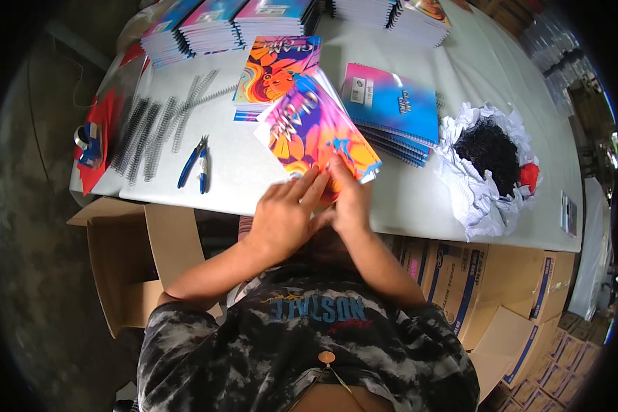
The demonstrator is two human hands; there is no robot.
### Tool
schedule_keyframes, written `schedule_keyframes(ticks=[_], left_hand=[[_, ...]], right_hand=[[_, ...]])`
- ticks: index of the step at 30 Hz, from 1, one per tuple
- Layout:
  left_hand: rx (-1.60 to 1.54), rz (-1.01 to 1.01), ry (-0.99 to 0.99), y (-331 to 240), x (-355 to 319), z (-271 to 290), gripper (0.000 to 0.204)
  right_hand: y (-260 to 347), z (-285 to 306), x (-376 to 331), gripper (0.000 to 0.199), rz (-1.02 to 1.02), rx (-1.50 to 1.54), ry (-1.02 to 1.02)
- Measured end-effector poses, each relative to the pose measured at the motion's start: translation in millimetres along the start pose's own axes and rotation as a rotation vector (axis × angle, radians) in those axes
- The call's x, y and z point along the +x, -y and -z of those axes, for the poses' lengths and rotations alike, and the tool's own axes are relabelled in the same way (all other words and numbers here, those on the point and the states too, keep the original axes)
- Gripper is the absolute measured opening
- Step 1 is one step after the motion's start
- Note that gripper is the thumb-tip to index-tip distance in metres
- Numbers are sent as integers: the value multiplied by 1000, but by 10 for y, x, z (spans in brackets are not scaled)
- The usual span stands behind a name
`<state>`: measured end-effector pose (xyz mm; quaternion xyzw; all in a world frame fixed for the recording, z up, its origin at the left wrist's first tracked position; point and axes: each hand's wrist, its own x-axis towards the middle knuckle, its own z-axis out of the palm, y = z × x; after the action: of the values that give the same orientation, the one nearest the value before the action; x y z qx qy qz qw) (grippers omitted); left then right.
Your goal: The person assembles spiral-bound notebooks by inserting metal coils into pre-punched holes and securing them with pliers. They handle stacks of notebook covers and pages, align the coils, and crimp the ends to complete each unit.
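Both hands, the left hand (281,213) and right hand (350,199), are pressed flat with no closed grip on the colourful notebook (316,130) at the near tabletop (419,199) edge, while unused spiral coils (151,130) at the far left and stacked notebooks (391,113) suggest binding is partly done.

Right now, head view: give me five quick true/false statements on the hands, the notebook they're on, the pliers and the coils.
1. Both hands rest on the pink, orange and purple covered notebook. True: left hand and right hand touch its near corner.
2. The blue-handled pliers are in the left hand. False: they lie on the white table, left of the hands.
3. The metal spiral binding coils lie left of the pliers. True.
4. The crumpled white paper holds red coils. False: a black pile.
5. The table stands on open cardboard boxes. False: boxes sit beneath and beside it.
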<state>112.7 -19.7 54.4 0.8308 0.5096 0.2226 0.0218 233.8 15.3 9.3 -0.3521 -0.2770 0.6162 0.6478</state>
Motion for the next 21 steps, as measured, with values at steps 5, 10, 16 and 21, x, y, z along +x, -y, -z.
schedule_keyframes(ticks=[5, 10, 16, 21], left_hand=[[-591, 289, -497, 677, 107, 232, 63], [-1156, 448, -275, 792, -179, -525, 52], [-6, 329, -314, 2053, 301, -103, 31], [473, 330, -86, 2762, 525, -135, 24]], right_hand=[[644, 268, 117, 24, 115, -435, 477], [234, 692, 222, 20, 203, -570, 468], [90, 826, 233, 24, 189, -572, 418], [299, 517, 241, 29, 326, -493, 546]])
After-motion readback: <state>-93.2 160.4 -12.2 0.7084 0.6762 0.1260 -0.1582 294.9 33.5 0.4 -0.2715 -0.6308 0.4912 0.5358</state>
